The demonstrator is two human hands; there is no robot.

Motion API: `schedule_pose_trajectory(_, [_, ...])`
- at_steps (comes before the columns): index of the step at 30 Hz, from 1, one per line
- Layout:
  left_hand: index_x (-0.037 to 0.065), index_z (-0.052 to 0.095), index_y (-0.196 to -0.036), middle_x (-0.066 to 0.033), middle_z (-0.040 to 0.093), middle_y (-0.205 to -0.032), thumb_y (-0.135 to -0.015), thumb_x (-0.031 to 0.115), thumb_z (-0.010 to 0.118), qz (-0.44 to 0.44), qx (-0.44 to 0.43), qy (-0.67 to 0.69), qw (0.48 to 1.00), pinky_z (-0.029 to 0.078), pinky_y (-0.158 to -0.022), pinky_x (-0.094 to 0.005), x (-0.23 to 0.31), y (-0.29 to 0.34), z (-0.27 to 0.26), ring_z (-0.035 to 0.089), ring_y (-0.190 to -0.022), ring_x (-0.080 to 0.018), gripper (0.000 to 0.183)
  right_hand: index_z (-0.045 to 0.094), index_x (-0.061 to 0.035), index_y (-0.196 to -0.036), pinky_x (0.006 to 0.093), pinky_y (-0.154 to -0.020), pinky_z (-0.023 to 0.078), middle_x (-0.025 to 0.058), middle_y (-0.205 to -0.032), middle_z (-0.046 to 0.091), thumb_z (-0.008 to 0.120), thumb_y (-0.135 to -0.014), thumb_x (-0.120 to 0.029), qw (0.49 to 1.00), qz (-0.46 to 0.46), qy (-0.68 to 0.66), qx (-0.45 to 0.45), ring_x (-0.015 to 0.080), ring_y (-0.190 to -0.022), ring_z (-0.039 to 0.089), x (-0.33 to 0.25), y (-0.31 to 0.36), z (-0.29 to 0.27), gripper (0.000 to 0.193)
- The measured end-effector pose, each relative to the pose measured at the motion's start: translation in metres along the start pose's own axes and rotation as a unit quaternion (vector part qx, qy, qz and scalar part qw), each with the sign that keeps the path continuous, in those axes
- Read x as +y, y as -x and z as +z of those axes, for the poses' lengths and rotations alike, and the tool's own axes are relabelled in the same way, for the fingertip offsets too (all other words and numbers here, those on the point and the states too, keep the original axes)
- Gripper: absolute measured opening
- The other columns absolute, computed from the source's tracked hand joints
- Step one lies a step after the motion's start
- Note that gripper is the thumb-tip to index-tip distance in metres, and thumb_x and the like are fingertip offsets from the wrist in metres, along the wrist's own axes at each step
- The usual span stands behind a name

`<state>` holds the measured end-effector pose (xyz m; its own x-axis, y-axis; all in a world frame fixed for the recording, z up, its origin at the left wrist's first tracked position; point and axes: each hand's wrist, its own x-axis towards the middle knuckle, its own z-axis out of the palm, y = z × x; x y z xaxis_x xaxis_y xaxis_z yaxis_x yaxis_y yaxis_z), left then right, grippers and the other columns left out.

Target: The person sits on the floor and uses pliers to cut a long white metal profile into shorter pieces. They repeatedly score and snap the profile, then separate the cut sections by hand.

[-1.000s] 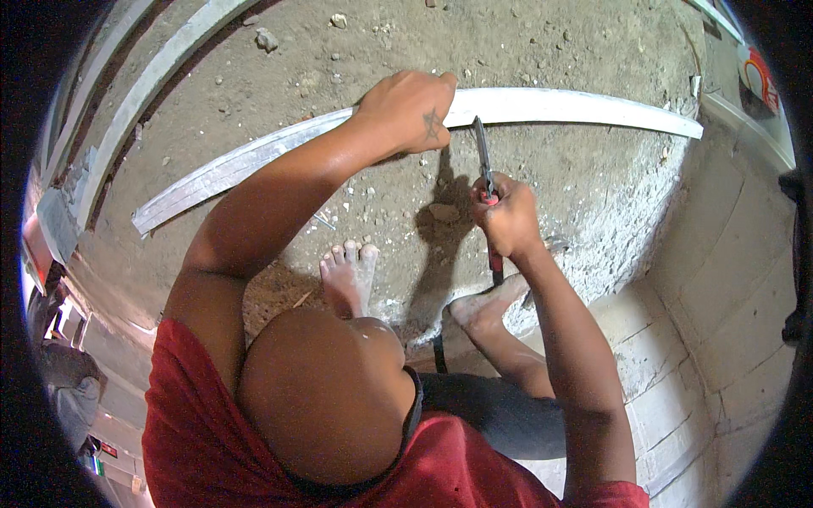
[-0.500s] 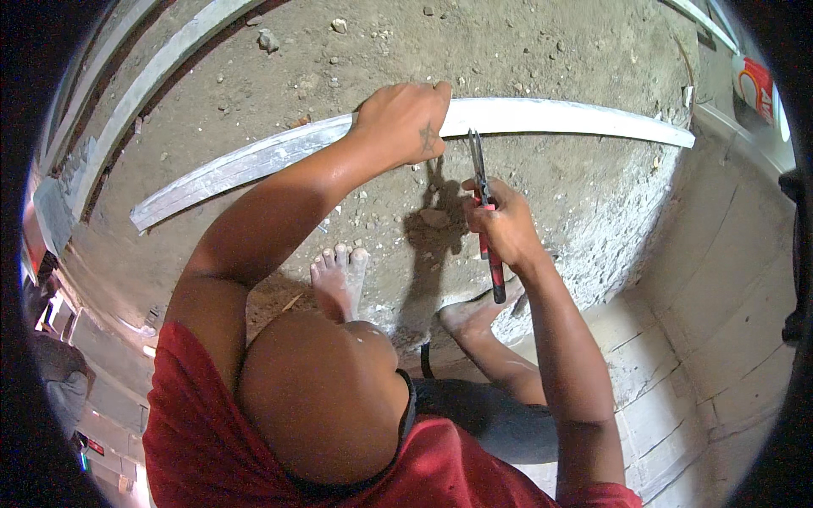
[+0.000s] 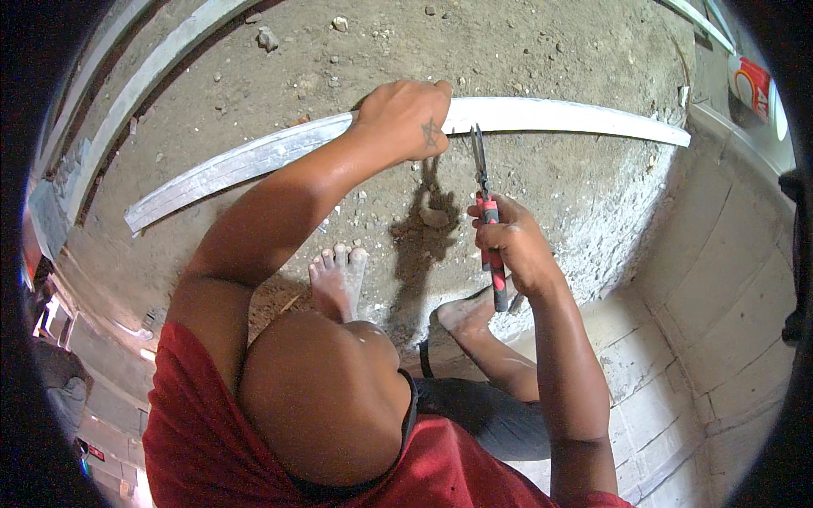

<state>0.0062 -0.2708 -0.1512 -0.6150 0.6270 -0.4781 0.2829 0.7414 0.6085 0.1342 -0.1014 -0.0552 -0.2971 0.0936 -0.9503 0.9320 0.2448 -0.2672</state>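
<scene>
L hand (image 3: 405, 118) grips strip (image 3: 546, 115); R hand (image 3: 520, 247) grips snips (image 3: 489, 213), tips by near edge. Prob. lining up; next needs strip steady.

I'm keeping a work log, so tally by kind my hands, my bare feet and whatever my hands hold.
Left hand and right hand: 2
Left foot and right foot: 2
White strip: 1
Red-and-black-handled snips: 1
Total: 6
</scene>
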Motion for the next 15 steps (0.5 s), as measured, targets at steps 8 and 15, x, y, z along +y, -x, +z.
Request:
schedule_pose_trajectory(8, [-0.001, 0.056, -0.098, -0.0251, 0.066, -0.086, -0.068, 0.013, 0.067, 0.012, 0.019, 0.01, 1.0, 0.053, -0.075, -0.0524, -0.002, 0.001, 0.008, 0.067, -0.085, -0.043, 0.035, 0.06, 0.0062, -0.1, 0.0407, -0.066, 0.052, 0.0203, -0.082, 0.062, 0.056, -0.075, -0.008, 0.977, 0.004, 0.204, 0.068, 0.0314, -0.072, 0.064, -0.022, -0.003, 0.0, 0.028])
schedule_pose_trajectory(15, [-0.002, 0.056, -0.099, -0.0253, 0.066, -0.086, -0.067, 0.012, 0.069, 0.001, -0.011, 0.027, 1.0, 0.054, -0.077, -0.0506, 0.0, 0.0, -0.001, 0.066, -0.088, -0.0438, 0.037, 0.064, 0.01, -0.085, 0.0483, -0.072, 0.054, 0.0352, -0.082, 0.065, 0.055, -0.074, -0.007, 0.97, -0.005, 0.242, 0.021, 0.0459, -0.079, 0.069, -0.055, -0.002, -0.017, 0.023])
